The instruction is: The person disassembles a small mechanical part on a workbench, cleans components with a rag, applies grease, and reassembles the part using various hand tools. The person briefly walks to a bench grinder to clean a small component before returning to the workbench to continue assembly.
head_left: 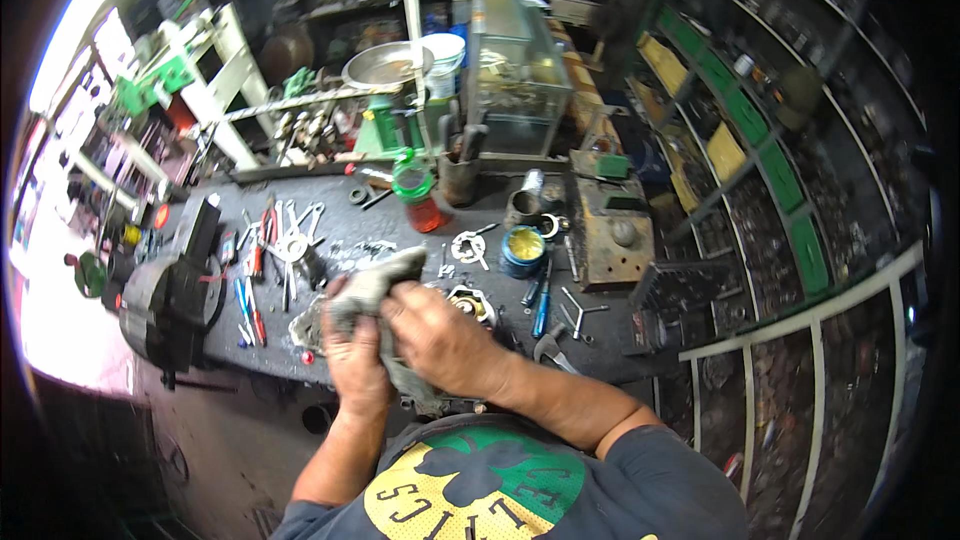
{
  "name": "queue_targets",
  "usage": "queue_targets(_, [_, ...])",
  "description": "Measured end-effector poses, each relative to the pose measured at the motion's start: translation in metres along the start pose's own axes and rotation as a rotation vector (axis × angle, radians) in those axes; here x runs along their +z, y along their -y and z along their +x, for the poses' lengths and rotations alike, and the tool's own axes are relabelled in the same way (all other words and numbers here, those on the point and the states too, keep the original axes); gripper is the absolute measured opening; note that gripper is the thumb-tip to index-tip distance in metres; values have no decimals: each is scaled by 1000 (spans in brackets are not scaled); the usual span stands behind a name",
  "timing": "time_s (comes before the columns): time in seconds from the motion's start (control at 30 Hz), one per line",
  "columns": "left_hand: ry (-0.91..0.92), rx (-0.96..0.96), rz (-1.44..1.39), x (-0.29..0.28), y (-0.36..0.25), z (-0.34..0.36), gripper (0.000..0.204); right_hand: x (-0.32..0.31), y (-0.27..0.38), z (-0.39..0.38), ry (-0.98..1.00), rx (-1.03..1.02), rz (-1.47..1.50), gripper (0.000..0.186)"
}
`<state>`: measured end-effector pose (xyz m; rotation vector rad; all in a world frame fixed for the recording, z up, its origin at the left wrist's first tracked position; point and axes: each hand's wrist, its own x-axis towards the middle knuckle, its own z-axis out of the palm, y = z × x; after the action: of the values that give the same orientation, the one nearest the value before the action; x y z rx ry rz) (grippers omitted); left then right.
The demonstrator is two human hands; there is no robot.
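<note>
A grey rag (378,282) is bunched up between my hands over the front of the dark workbench, and part of it hangs down beside my wrist. My left hand (352,348) is closed on it from the left. From the right, the fingers of my right hand (432,332) press into its folds. Whether the cloth wraps anything cannot be seen. Just beyond my right hand lies a round metal part (474,306) with a yellowish inside, partly covered. A blue tub of yellow grease (524,250) stands farther to the right.
A bench vise (165,305) is mounted at the left, beside scattered wrenches and screwdrivers (258,265). A bottle of red liquid (422,208) stands at the back. To the right lie a blue-handled screwdriver (542,310), an adjustable wrench (552,350) and a metal block (612,240).
</note>
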<state>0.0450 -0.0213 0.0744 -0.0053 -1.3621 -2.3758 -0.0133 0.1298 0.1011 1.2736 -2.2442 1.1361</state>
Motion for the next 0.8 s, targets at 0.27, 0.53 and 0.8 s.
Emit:
queue_targets(0.27, [-4,-66,355,-17,-24,-26,54,-29,34,-37,393,537,831,53])
queue_targets(0.53, [-69,-116,126,-10,-19,-59,42,-25,18,-61,118,240,568,93])
queue_targets(0.8, [80,-98,577,12,-27,-64,69,-43,24,-55,114,310,397,25])
